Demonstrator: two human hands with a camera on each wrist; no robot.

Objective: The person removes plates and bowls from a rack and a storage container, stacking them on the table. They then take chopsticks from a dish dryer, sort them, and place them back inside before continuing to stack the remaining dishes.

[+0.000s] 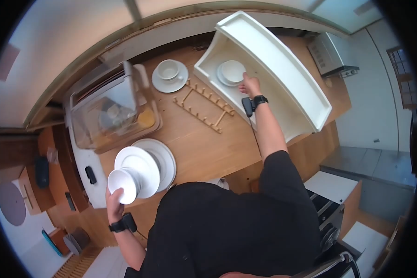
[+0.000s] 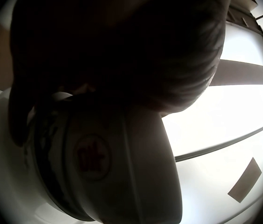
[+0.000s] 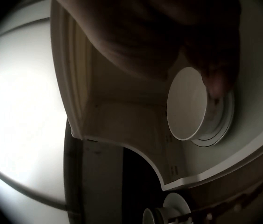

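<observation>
In the head view my left hand (image 1: 115, 204) grips nested white bowls (image 1: 123, 186) by the side, just over a white plate (image 1: 146, 162) that overlaps a larger plate (image 1: 167, 160). The left wrist view shows the bowl wall (image 2: 122, 163) with a red round mark and a dark pattern, my fingers wrapped along it in shadow. My right hand (image 1: 250, 86) reaches into a white curved-sided bin (image 1: 282, 60) and pinches the edge of a white bowl (image 1: 233, 72). That bowl stands on a small plate (image 3: 227, 128), and a fingertip (image 3: 221, 84) lies against its wall in the right wrist view.
A cup (image 1: 168, 69) on a saucer (image 1: 171, 86) stands at the back of the wooden table (image 1: 204, 153). Beside it lies a wooden peg rack (image 1: 201, 105). A clear-lidded container (image 1: 102, 116) occupies the left, a silver appliance (image 1: 333, 53) the far right.
</observation>
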